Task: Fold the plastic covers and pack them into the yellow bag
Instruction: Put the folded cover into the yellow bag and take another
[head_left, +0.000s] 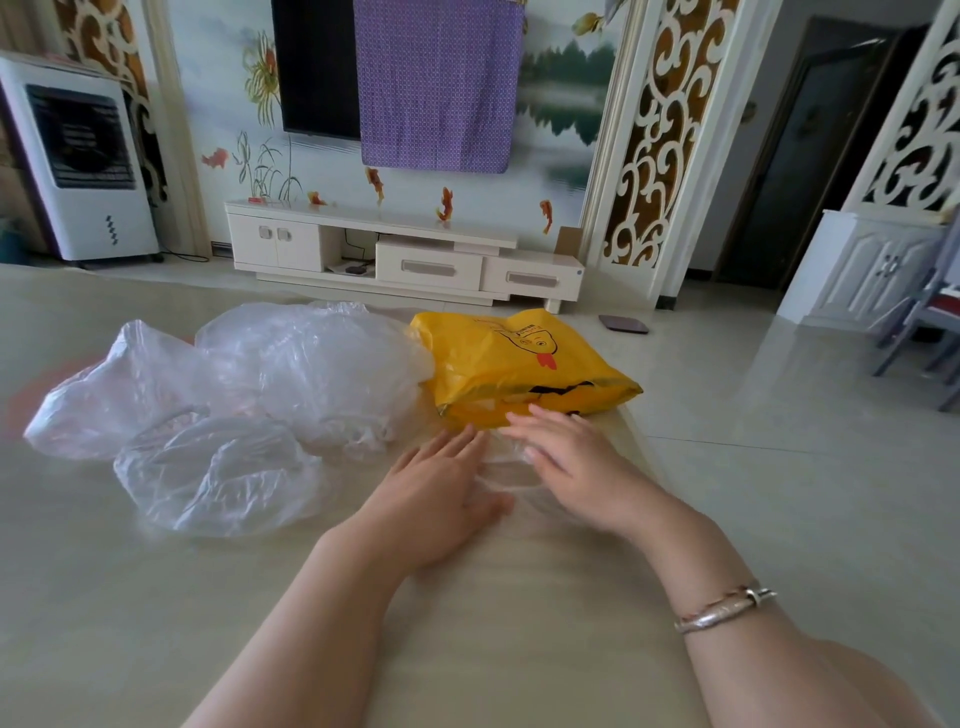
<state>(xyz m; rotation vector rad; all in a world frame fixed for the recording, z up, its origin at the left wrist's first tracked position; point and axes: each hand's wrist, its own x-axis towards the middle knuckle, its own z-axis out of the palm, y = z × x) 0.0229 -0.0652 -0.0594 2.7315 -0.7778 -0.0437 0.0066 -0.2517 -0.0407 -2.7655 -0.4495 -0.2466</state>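
A yellow bag (524, 364) with a printed bird lies on the beige table (156, 597), its open side facing me. Just in front of it a flat clear plastic cover (506, 480) lies on the table. My left hand (441, 488) presses flat on that cover's left side with straight fingers. My right hand (566, 462) rests flat on its right side, fingertips near the bag's edge. To the left, three puffed-up clear plastic covers sit in a loose group: a near one (218, 473), a far-left one (119, 395) and a large one (317, 369) beside the bag.
The table's right edge (675, 483) runs close past my right hand, with tiled floor beyond. A white TV cabinet (405, 254) stands against the far wall, a white air cooler (78, 161) at far left, a chair (924, 332) at far right.
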